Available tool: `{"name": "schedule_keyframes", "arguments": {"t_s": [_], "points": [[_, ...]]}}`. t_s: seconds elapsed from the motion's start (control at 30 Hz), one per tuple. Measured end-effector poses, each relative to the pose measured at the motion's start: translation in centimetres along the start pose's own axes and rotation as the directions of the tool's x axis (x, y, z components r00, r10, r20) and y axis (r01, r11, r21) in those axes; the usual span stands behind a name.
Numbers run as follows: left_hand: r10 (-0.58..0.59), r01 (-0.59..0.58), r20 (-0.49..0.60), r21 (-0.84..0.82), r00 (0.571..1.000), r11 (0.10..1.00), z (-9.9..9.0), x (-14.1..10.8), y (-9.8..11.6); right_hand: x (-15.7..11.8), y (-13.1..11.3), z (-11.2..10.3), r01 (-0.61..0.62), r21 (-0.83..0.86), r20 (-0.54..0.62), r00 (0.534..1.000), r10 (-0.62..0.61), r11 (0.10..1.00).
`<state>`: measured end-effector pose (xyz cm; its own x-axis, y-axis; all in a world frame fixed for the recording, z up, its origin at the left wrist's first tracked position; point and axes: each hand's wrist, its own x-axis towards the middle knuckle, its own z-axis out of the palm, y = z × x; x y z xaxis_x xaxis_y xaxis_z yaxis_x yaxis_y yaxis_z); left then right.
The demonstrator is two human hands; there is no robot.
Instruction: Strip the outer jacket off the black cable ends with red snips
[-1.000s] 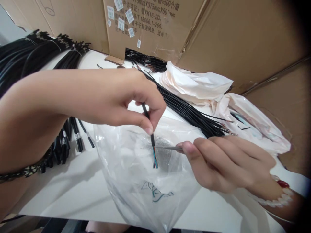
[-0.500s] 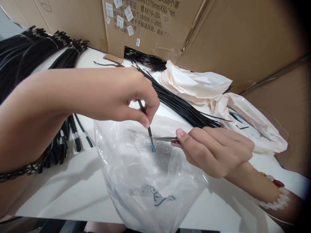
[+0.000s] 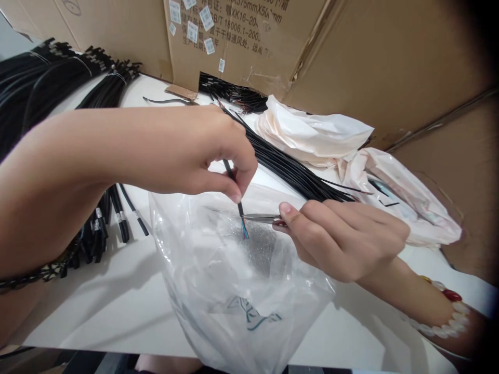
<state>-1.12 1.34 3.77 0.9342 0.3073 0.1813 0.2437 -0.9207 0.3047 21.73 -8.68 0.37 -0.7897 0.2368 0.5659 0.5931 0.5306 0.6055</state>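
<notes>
My left hand (image 3: 230, 156) pinches a black cable (image 3: 240, 209) between thumb and fingers, its end pointing down. Thin blue and orange-red wires (image 3: 245, 229) fan out from that end. From the right, my right hand (image 3: 331, 234) is closed around the red handles of small metal scissors (image 3: 263, 218). The tips of the blades touch or overlap the cable where the coloured wires come out. Beneath both hands lies a clear plastic bag (image 3: 218, 291) with green print, a grey patch of small bits visible inside it.
Bundles of black cables (image 3: 105, 88) lie at the left, more loose cables (image 3: 288, 166) run diagonally behind my hands. White plastic bags (image 3: 312, 135) stand at the right. Cardboard boxes (image 3: 241, 47) wall off the back of the white table (image 3: 117, 311).
The scissor blades have moved slightly up and left, onto the cable just above the coloured wires. My left hand has hardly moved and still holds the cable.
</notes>
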Motion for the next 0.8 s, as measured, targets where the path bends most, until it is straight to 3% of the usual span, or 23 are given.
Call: {"name": "schedule_keyframes", "arguments": {"t_s": [0.27, 0.6, 0.73, 0.8], "points": [[0.045, -0.045, -0.015, -0.027, 0.999, 0.999, 0.06, 0.04, -0.16, 0.14, 0.06, -0.5, 0.058, 0.0, 0.023, 0.998, -0.058, 0.998], [-0.032, 0.038, 0.067, -0.1, 0.997, 0.994, -0.06, 0.27, -0.12, 0.4, 0.59, -0.91, 0.144, -0.008, 0.016, 0.989, -0.144, 0.989], [-0.026, 0.035, 0.077, -0.123, 0.997, 0.992, -0.07, 0.27, -0.13, -0.17, 0.04, -0.55, 0.068, -0.019, -0.079, 0.994, -0.069, 0.998], [-0.021, 0.031, 0.075, -0.131, 0.997, 0.991, -0.08, 0.28, -0.2, -0.52, -0.4, -0.4, -0.081, -0.007, -0.048, 0.996, 0.08, 0.997]]}}
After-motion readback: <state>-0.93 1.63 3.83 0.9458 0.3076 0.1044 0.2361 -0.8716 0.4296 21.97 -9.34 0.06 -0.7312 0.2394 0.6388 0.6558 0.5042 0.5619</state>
